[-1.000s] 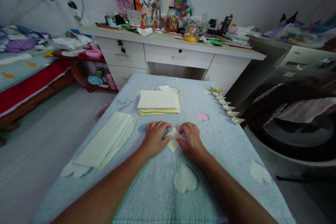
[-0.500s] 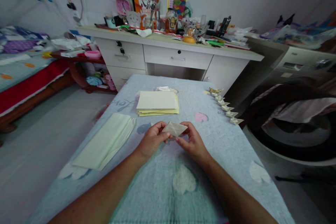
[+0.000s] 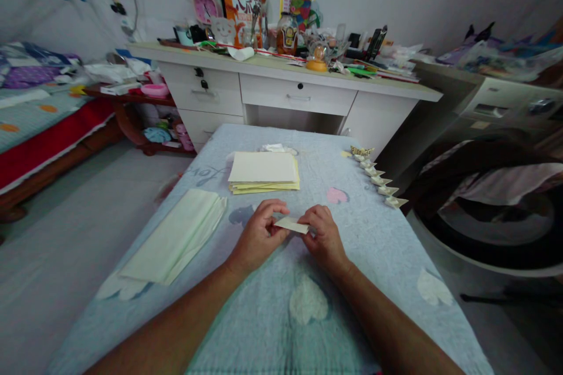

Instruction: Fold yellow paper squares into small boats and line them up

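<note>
A small folded piece of paper [image 3: 291, 224], pale cream, is held level above the cloth-covered table between both hands. My left hand [image 3: 260, 233] grips its left end, thumb below and index finger arched above. My right hand [image 3: 324, 236] pinches the right end between thumb and fingers. Just beyond the hands lies a stack of cream and yellow paper sheets [image 3: 264, 169]. Left of my left forearm rests a folded pale green sheet bundle [image 3: 176, 237]. Several folded paper boats [image 3: 382, 181] stand in a row along the table's right edge.
The table's blue patterned cloth [image 3: 246, 316] spreads beneath everything. Behind it stands a white desk [image 3: 272, 85] crowded with a jar [image 3: 287, 35], an orange bag [image 3: 243, 0] and other items. A washing machine [image 3: 497, 105] is at right, a bed [image 3: 48, 135] at left.
The folded paper has tipped from showing its broad diamond face to lying nearly flat. My right fingers have curled in closer on it, and my left index finger has lifted.
</note>
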Tool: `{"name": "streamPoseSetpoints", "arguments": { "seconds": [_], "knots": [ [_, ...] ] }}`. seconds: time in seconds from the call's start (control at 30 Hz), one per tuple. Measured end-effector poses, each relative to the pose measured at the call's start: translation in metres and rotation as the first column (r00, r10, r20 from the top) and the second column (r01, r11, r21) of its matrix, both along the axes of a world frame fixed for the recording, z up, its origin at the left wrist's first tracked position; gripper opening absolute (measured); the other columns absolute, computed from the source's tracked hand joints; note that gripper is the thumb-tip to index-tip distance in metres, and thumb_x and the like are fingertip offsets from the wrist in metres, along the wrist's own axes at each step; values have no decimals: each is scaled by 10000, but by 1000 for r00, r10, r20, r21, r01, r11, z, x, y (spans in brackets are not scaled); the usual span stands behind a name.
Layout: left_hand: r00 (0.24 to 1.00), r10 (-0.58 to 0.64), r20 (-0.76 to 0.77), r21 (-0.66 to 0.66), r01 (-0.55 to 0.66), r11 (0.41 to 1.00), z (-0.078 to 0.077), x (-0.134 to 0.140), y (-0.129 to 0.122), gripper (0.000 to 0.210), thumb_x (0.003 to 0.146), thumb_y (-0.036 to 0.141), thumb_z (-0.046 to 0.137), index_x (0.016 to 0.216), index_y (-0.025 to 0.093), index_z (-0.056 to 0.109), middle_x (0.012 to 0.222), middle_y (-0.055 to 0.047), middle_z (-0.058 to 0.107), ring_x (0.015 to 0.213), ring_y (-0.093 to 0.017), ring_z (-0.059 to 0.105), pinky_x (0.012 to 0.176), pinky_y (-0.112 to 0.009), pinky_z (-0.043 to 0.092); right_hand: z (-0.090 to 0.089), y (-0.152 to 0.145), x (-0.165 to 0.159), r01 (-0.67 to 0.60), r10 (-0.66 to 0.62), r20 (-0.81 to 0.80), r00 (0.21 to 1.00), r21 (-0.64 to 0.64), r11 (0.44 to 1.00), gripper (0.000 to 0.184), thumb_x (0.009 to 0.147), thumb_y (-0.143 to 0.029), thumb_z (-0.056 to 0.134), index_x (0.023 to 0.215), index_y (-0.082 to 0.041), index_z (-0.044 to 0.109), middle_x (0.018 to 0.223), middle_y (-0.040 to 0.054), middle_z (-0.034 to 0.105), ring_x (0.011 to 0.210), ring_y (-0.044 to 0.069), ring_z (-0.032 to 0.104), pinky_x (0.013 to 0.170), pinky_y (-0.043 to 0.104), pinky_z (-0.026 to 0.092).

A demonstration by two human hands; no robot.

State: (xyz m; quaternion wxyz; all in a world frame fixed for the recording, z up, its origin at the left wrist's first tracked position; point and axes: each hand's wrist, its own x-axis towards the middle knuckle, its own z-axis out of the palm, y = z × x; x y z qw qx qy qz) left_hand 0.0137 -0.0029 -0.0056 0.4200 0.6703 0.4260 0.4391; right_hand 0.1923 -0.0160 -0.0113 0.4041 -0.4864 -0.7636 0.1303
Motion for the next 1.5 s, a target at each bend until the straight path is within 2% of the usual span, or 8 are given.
{"name": "streamPoseSetpoints", "arguments": {
  "seconds": [0.07, 0.13, 0.33, 0.5, 0.67, 0.83, 1.07, 1.5],
  "knots": [
    [998, -17, -68, 123, 26, 992, 0, 0, 1, 147, 745, 112, 594, 869, 190, 611, 1094, -56, 574, 964, -159, 590, 809, -265, 474, -3, 1, 0, 23, -26, 115, 993, 24, 999, 183, 729, -63, 533, 830, -197, 605, 835, 44, 545, 832, 201, 461, 758, 326, 347],
    [992, -25, -128, 180, 48, 982, -1, 0, 1, 128, 749, 90, 583, 820, 194, 606, 1017, -50, 601, 1029, -179, 571, 903, -302, 448, -6, 1, -1, 42, -47, 198, 979, 34, 999, 203, 710, -43, 520, 828, -194, 586, 838, 46, 544, 834, 207, 447, 748, 328, 328],
    [966, -61, -250, 179, 108, 978, -5, -2, 1, 204, 715, 29, 537, 814, 201, 584, 991, -35, 596, 998, -172, 570, 901, -299, 441, -7, 3, -2, 11, -3, 342, 940, -20, 1000, 233, 700, -20, 510, 839, -195, 578, 874, 48, 544, 865, 212, 432, 756, 325, 305],
    [908, -110, -404, 147, 183, 972, -7, -6, -1, 231, 703, 24, 509, 819, 207, 588, 992, -34, 580, 966, -178, 563, 862, -300, 447, -7, 2, -2, -35, 77, 409, 909, -109, 993, 235, 705, -24, 526, 846, -199, 593, 881, 37, 554, 885, 206, 436, 777, 325, 296],
    [826, -44, -563, 228, 206, 952, -3, -13, 0, 172, 710, 66, 581, 786, 212, 630, 951, -35, 597, 969, -215, 523, 872, -347, 409, -1, -2, 1, -84, 153, 394, 906, -188, 979, 207, 720, -61, 565, 863, -202, 611, 891, 26, 564, 897, 195, 450, 799, 322, 300],
    [754, -47, -655, 198, 232, 952, -3, -19, 6, 40, 758, 177, 637, 768, 213, 650, 800, -23, 614, 859, -211, 530, 862, -373, 371, 1, -2, 8, -82, 159, 345, 925, -227, 970, 144, 762, -102, 612, 863, -202, 635, 902, 22, 586, 902, 187, 471, 803, 323, 305],
    [771, -44, -636, 164, 191, 968, -4, -22, 11, 151, 854, 285, 562, 784, 204, 668, 808, -30, 620, 828, -198, 539, 791, -343, 365, -3, 1, 11, 39, 32, 256, 966, -266, 963, 34, 821, -206, 651, 843, -211, 677, 929, 37, 588, 908, 193, 476, 818, 342, 325],
    [734, 85, -674, 176, 48, 983, -8, -18, 13, 191, 845, 327, 560, 733, 205, 655, 859, -40, 575, 869, -210, 490, 775, -338, 352, -3, 3, 5, 155, -64, 278, 958, -319, 935, 106, 846, -238, 601, 786, -195, 677, 917, 51, 572, 910, 206, 471, 815, 353, 317]
  ]
}}
